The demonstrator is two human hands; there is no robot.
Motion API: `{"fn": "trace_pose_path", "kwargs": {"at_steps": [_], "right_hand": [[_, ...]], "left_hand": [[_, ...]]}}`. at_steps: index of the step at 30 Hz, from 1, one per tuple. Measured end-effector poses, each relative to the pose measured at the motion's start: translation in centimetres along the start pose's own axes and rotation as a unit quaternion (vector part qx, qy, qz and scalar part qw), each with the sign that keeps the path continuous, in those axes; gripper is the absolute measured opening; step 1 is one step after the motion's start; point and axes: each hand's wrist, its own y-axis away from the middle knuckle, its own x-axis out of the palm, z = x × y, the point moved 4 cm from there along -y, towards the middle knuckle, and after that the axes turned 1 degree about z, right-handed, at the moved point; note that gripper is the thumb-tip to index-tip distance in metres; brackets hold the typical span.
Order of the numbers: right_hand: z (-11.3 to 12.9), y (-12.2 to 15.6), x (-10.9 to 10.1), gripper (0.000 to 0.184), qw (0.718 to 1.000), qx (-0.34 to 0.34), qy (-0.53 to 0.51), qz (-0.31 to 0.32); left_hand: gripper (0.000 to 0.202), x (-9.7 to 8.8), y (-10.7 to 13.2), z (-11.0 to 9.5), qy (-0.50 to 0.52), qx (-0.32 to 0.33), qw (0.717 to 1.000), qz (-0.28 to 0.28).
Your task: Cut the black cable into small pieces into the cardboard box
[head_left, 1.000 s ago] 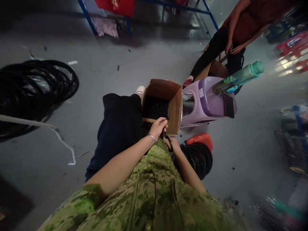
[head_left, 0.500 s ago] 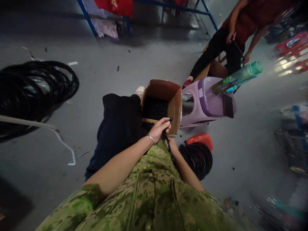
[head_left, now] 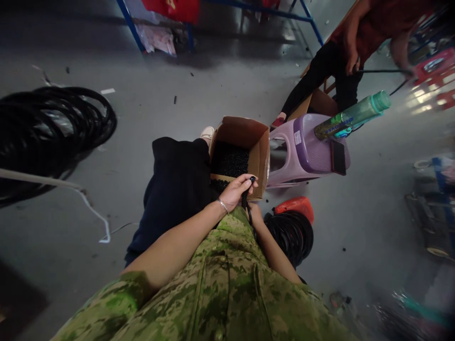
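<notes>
My left hand (head_left: 232, 192) is closed around a black hose (head_left: 245, 196), thumb pressed near its end. A small black piece at that end sticks up past the fingertips; its exact shape is too small to tell. Lower and closer to my body, my right hand (head_left: 255, 214) is curled at the same hose, which loops down beside it. Its fingertips are mostly hidden. Just beyond both hands stands an open cardboard box (head_left: 262, 163), with many small black parts (head_left: 230, 160) inside.
Right of the box, a purple stool (head_left: 302, 147) bears a green bottle (head_left: 351, 116) and a dark phone-like slab (head_left: 337, 157). Black hose coils lie at left (head_left: 53, 128) and near right (head_left: 291, 239), by a red object (head_left: 295, 208). A co-worker (head_left: 369, 42) sits beyond, handling black hose.
My left fingers have shifted slightly at the hose end, and the black end piece now sits a little lower. The co-worker's hands have moved apart, stretching a hose to the right.
</notes>
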Motion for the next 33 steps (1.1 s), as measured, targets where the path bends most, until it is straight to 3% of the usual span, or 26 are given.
{"fn": "trace_pose_path", "kwargs": {"at_steps": [8, 14, 21, 26, 33], "right_hand": [[0.0, -0.1, -0.1, 0.03, 1.0, -0.006, 0.0, 0.01], [-0.2, -0.3, 0.0, 0.025, 1.0, -0.011, 0.022, 0.012], [-0.2, -0.1, 0.3, 0.028, 1.0, -0.012, 0.013, 0.01], [-0.1, -0.1, 0.1, 0.027, 1.0, -0.003, 0.022, 0.002], [-0.2, -0.2, 0.0, 0.028, 0.999, 0.006, 0.042, 0.002]], "left_hand": [[0.044, 0.3, 0.2, -0.1, -0.005, -0.004, 1.0, 0.022], [0.038, 0.6, 0.1, -0.1, 0.054, -0.031, 0.997, 0.042], [0.037, 0.2, -0.1, 0.3, 0.092, -0.064, 0.994, 0.013], [0.037, 0.1, 0.0, 0.2, 0.083, -0.054, 0.995, 0.024], [0.035, -0.6, -0.3, 0.2, 0.072, -0.03, 0.997, -0.028]]}}
